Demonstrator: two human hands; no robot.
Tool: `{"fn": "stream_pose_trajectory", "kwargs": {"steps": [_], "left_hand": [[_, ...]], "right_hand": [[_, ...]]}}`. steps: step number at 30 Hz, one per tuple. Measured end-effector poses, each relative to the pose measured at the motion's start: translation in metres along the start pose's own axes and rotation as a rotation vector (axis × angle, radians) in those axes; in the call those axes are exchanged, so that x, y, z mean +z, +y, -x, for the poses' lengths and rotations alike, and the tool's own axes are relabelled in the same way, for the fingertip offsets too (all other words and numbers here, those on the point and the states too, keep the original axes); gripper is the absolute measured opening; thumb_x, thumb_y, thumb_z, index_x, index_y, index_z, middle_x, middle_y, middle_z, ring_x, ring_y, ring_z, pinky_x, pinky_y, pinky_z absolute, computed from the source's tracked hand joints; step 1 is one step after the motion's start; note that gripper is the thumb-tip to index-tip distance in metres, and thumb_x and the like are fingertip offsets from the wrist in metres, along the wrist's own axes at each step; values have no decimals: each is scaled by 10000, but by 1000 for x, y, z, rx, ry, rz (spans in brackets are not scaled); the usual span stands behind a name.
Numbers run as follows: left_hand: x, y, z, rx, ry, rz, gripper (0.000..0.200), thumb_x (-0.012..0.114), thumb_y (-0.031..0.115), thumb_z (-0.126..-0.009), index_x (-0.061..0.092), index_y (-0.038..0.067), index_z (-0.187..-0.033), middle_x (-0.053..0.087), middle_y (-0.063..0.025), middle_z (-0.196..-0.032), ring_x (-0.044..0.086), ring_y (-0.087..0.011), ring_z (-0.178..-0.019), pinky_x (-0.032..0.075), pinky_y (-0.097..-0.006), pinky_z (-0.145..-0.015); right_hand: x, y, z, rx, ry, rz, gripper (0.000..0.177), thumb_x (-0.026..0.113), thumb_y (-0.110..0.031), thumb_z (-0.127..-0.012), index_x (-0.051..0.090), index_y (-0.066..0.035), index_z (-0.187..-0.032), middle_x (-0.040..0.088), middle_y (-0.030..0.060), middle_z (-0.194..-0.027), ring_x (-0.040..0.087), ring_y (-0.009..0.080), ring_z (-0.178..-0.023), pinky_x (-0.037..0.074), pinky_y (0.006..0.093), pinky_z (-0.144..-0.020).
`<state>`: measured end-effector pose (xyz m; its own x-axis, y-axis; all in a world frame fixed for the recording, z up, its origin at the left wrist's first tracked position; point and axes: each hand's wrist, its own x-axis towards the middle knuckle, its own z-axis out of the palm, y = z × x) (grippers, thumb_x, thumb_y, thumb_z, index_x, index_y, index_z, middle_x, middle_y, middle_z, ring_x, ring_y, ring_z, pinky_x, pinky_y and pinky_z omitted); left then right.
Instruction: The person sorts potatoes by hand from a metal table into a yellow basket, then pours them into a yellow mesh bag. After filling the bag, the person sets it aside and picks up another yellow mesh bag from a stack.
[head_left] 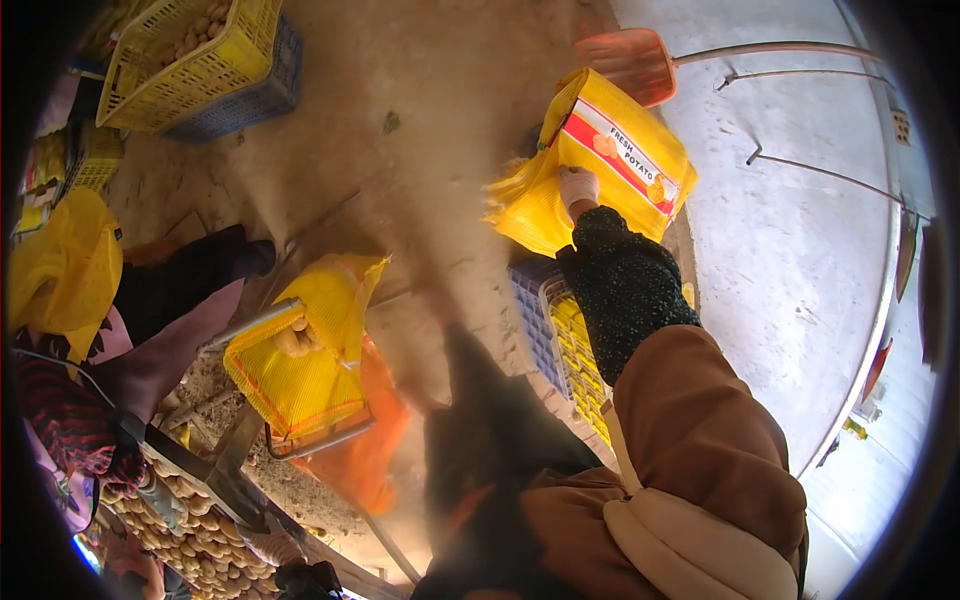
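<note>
My right hand [579,187], in a pale glove, is closed on the edge of a yellow mesh potato bag [655,150] printed "FRESH POTATO". The bag looks flat and folded, perhaps over others beneath. At the lower left, my left hand [274,546], also gloved, rests by the edge of a table [230,490] of potatoes; its fingers seem apart, though small and blurred. Between the hands, another yellow mesh bag [300,385] hangs on a metal frame [325,438], its mouth held wide, with a few potatoes [296,340] inside.
Blue and yellow crates [570,345] stand below my right arm. An orange shovel [630,65] lies at the top. More crates [190,75] hold potatoes at upper left. A co-worker in a striped sleeve [70,430] is at the left. An orange bag [370,440] hangs behind the frame.
</note>
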<state>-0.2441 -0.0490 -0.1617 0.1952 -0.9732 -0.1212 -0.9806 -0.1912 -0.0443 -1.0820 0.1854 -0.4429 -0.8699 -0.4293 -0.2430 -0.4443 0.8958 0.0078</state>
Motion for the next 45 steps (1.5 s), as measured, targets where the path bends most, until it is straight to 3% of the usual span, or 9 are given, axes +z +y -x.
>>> {"fn": "stream_pose_trajectory", "kwargs": {"steps": [8,13,25,28,33,36,41,43,45], "left_hand": [[7,-17,-7,27,-12,-121,848,792,304,-833,363,15,-1504,643,-264,-1252,665,-401,-1070,556,-459,-927],[-4,6,-2,-16,-39,-43,786,796,256,-808,430,-16,-1448,641,-238,-1252,660,-380,-1073,552,-461,-930],[-13,18,2,6,-38,-45,720,797,173,-799,464,-39,-1401,632,-235,-1264,654,-371,-1094,553,-446,-941],[-7,10,0,24,-47,22,719,803,167,-800,463,-38,-1399,632,-234,-1267,652,-373,-1099,551,-449,-945],[-9,10,1,102,-10,-83,714,808,164,-797,470,-20,-1398,628,-247,-1278,637,-396,-1134,532,-470,-975],[-16,20,6,73,-21,-88,705,797,175,-805,471,-13,-1401,626,-256,-1283,626,-413,-1153,521,-478,-986],[-18,19,4,112,-34,-49,739,789,224,-826,443,-17,-1434,625,-255,-1289,628,-414,-1148,526,-465,-978],[-23,21,8,107,-45,-78,753,789,235,-830,435,-17,-1445,633,-249,-1282,633,-408,-1143,528,-459,-972],[-24,22,9,137,-36,-68,764,793,241,-829,432,-17,-1452,643,-242,-1270,639,-400,-1138,531,-455,-965]], "right_hand": [[31,78,-13,-539,-284,-314,324,583,-165,-1001,568,26,-1263,686,156,-1040,707,315,-938,605,491,-728],[-68,8,12,486,-379,-1095,283,739,-120,-912,621,47,-1107,637,124,-778,644,231,-615,560,374,-576],[-70,49,25,343,-477,-1859,164,553,-29,-930,635,90,-1009,620,122,-753,632,258,-692,506,357,-630],[-85,47,33,427,-375,-1457,204,534,-67,-922,691,47,-987,682,150,-802,681,300,-827,528,421,-735],[-131,49,30,-540,-76,559,157,641,-109,-907,782,-75,-965,756,87,-894,722,296,-775,580,339,-711],[-97,98,-8,-266,7,-732,160,622,-130,-942,735,-21,-978,708,91,-815,675,268,-683,560,345,-668],[-135,110,23,-338,-95,-806,184,564,-103,-951,697,15,-997,685,136,-821,670,269,-689,542,383,-625],[-160,117,44,124,-300,-1869,163,601,-82,-976,703,43,-1000,700,130,-794,656,261,-601,543,361,-546],[-210,96,81,369,66,-1662,168,672,-111,-929,701,19,-1032,701,140,-781,673,273,-608,577,368,-566]]}}
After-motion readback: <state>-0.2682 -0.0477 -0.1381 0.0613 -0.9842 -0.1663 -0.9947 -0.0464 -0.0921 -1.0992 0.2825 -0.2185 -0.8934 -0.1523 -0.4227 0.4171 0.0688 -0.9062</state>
